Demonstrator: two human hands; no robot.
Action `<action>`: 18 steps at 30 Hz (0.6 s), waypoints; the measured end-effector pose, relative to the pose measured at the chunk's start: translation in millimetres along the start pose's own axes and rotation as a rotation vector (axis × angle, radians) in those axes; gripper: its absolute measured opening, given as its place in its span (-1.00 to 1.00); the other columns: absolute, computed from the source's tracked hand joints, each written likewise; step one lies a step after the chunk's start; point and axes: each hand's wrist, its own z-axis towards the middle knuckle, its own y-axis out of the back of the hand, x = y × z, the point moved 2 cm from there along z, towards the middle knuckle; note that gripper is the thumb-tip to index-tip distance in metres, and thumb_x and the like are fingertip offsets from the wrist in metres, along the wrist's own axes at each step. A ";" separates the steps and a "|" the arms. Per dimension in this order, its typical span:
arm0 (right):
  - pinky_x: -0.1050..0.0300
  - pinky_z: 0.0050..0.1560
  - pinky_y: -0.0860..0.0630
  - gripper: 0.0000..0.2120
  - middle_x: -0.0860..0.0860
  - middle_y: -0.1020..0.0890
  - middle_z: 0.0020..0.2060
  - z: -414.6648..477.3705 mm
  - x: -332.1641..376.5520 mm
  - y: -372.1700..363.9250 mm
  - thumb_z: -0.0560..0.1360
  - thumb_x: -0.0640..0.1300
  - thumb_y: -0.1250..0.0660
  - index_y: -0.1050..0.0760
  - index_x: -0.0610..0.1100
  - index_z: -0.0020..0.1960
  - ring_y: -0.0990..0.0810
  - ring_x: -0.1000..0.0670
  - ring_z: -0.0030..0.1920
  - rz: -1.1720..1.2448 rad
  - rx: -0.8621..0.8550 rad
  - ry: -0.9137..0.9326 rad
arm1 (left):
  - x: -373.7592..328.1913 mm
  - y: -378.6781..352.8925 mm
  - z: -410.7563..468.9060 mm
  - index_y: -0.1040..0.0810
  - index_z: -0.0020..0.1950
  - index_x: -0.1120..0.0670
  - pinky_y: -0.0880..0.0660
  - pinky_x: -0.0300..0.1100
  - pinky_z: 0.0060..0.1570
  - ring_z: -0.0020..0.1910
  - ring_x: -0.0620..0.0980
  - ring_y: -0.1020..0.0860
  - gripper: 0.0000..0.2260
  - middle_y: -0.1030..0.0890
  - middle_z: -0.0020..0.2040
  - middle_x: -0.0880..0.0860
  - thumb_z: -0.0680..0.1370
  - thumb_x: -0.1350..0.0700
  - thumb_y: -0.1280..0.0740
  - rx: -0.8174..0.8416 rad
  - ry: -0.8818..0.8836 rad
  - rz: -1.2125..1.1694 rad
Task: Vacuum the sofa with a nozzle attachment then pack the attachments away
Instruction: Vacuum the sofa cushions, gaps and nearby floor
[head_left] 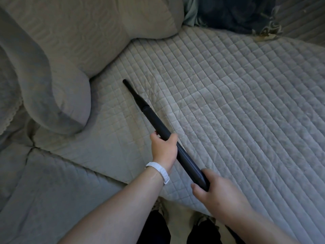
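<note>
A long black tube [155, 120] is held in both hands. The left hand [164, 148] is wrapped round the middle of the tube, with the thumb on one side and the fingers on the other. The right hand [218, 191] is closed round the thick back end, nearer the body. The two hands are kept apart along the tube.

A thin black nozzle [132, 92] is fitted on the far end of the tube. The nozzle is pointed up and to the left. Its tip is held low over the sofa seat [228, 103], near a big soft cushion [70, 50]. The tip may be touching the seat, but that cannot be seen for sure. The seat is pale and is quilted in small squares.

A white band [158, 171] is worn on the left wrist. A dark blue cloth [237, 13] with a pattern is seen at the back of the sofa, well apart from the nozzle. Two dark trouser legs [158, 226] are seen at the bottom, in front of the sofa.
</note>
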 end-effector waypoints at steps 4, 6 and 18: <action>0.23 -0.47 -0.29 -0.75 0.01 -0.58 -0.37 1.0 10.1 3.7 0.47 0.21 -0.32 -0.40 0.05 -0.10 -0.59 0.04 -0.31 0.008 0.004 -0.001 | -7.8 3.5 3.5 -0.26 0.23 -0.03 -0.40 -0.28 -0.26 -0.14 -0.17 -0.52 -0.66 -0.52 -0.06 -0.07 0.57 0.14 -0.35 0.001 0.007 -0.005; 0.22 -0.47 -0.30 -0.76 0.00 -0.58 -0.36 2.2 15.7 9.3 0.47 0.20 -0.32 -0.40 0.04 -0.10 -0.59 0.04 -0.32 -0.003 0.007 0.004 | -13.2 5.2 5.6 -0.31 0.28 0.02 -0.40 -0.28 -0.26 -0.14 -0.15 -0.54 -0.64 -0.55 -0.04 -0.04 0.55 0.15 -0.35 -0.019 0.002 -0.016; 0.21 -0.50 -0.33 -0.79 0.02 -0.53 -0.34 7.0 40.7 55.2 0.55 0.17 -0.24 -0.35 0.05 -0.02 -0.47 0.07 -0.44 -0.296 0.063 0.241 | -40.5 21.4 -18.3 -0.34 0.27 0.06 -0.41 -0.28 -0.26 -0.12 -0.11 -0.54 -0.69 -0.53 -0.02 -0.01 0.57 0.13 -0.34 -0.200 -0.026 -0.163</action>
